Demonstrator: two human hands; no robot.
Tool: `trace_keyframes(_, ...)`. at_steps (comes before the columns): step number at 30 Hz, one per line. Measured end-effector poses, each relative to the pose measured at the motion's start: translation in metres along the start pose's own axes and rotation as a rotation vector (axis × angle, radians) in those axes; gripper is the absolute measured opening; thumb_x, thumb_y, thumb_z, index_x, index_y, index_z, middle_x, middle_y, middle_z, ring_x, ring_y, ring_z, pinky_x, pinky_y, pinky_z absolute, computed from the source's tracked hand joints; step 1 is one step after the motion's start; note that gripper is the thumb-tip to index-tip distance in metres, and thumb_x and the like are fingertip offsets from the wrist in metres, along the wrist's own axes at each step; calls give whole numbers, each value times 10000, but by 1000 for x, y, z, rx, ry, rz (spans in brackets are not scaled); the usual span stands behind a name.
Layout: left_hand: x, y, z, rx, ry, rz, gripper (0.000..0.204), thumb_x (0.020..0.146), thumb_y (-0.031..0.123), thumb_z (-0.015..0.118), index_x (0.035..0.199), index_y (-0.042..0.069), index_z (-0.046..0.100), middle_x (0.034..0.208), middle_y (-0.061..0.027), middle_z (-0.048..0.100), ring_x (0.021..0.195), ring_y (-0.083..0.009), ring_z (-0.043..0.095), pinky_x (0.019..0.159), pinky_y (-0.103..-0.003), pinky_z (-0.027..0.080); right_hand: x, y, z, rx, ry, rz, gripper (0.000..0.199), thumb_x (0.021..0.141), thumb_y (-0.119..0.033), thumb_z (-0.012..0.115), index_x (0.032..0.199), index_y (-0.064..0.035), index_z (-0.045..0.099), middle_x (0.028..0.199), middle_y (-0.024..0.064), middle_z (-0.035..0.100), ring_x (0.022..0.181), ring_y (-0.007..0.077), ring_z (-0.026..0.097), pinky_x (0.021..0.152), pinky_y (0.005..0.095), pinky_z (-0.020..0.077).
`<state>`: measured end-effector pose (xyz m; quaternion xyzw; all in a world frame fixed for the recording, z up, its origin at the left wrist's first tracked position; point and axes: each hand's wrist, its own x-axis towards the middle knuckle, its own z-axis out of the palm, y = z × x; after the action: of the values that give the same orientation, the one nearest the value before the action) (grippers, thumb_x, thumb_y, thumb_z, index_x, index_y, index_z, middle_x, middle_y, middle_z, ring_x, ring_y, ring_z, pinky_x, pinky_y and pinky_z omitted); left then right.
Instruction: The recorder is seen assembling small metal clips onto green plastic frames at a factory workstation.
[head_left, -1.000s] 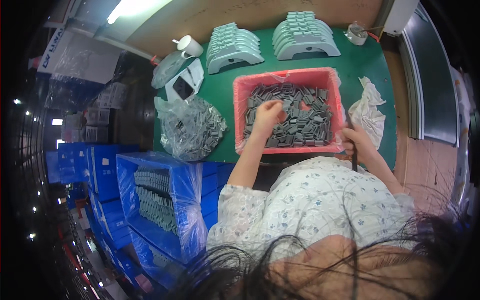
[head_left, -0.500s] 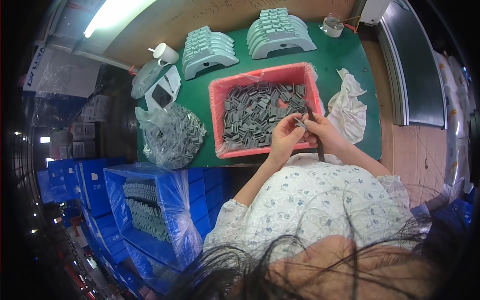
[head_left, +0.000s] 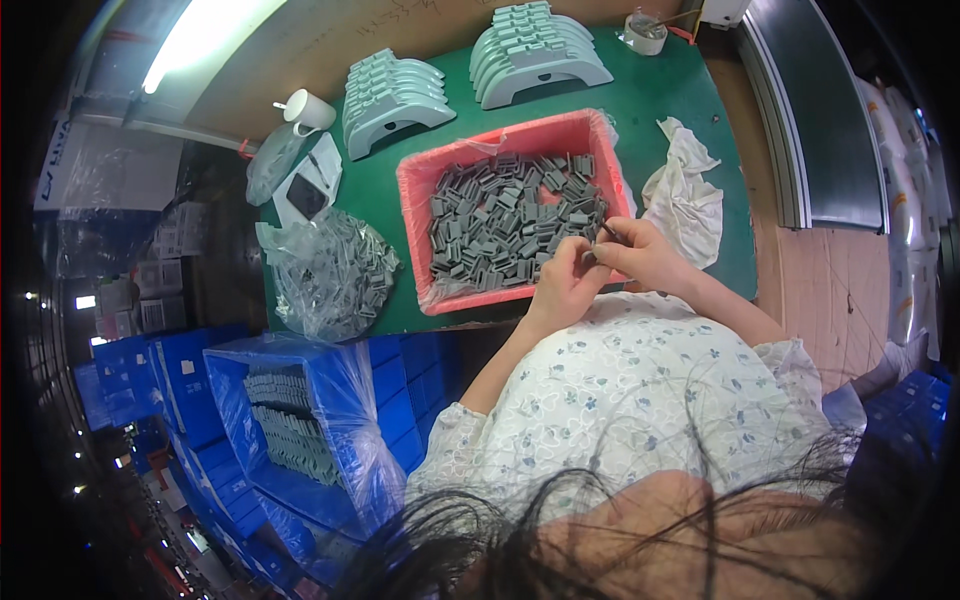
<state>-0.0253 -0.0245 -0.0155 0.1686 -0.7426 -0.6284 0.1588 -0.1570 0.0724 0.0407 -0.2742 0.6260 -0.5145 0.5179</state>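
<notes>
Pinching one small grey plastic clip (head_left: 592, 254) between them, left hand (head_left: 563, 283) and right hand (head_left: 642, 256) meet at the near rim of a pink plastic tray (head_left: 420, 180) on the green bench (head_left: 700, 95), beside two stacks of pale arched mouldings (head_left: 390, 90).

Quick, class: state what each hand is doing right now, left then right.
Left hand: fingers closed on a small grey part at the near edge of the pink bin.
Right hand: fingers closed on a thin dark tool.
</notes>
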Motion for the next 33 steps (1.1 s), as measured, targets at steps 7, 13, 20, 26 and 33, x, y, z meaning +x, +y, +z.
trace_keyframes(7, -3, 0, -7, -1026, -184, -510, 305, 851, 229, 523, 1053, 14, 444, 876, -75, 539, 665, -111, 503, 647, -269, 461, -5, -2, 0, 12, -55, 64, 122, 820, -128, 543, 786, -11, 534, 711, -10, 527, 675, 36, 465, 601, 195, 407)
trace_keyframes(13, -9, -2, -5, -1143, -208, -540, 313, 839, 193, 541, 1086, 17, 465, 880, -44, 550, 652, -86, 491, 655, -261, 458, -5, 6, 3, -44, -38, -23, 122, 830, -109, 521, 792, 6, 526, 723, 14, 550, 663, 48, 495, 616, 205, 425)
trace_keyframes(20, -15, 2, -9, -1057, -242, -541, 374, 797, 150, 596, 1117, 8, 462, 926, -54, 563, 664, -84, 510, 664, -246, 463, -3, 24, 1, -121, -104, -129, 125, 828, -99, 517, 811, 25, 510, 693, 30, 555, 654, 62, 490, 604, 217, 428)
trace_keyframes(26, -18, 5, -9, -804, -203, -568, 383, 785, 83, 586, 1135, 14, 445, 954, -85, 566, 720, -114, 564, 678, -248, 493, -9, 20, -1, -89, -35, -167, 182, 848, -158, 488, 856, 19, 531, 674, 21, 538, 643, 83, 495, 593, 227, 415)
trace_keyframes(33, -19, 2, -4, -947, -207, -526, 427, 787, 82, 573, 1171, 11, 400, 968, -94, 562, 634, -101, 521, 552, -212, 441, -24, 17, -19, -117, -108, 99, 206, 845, -161, 465, 905, 6, 570, 712, 29, 537, 662, 88, 491, 613, 224, 411)
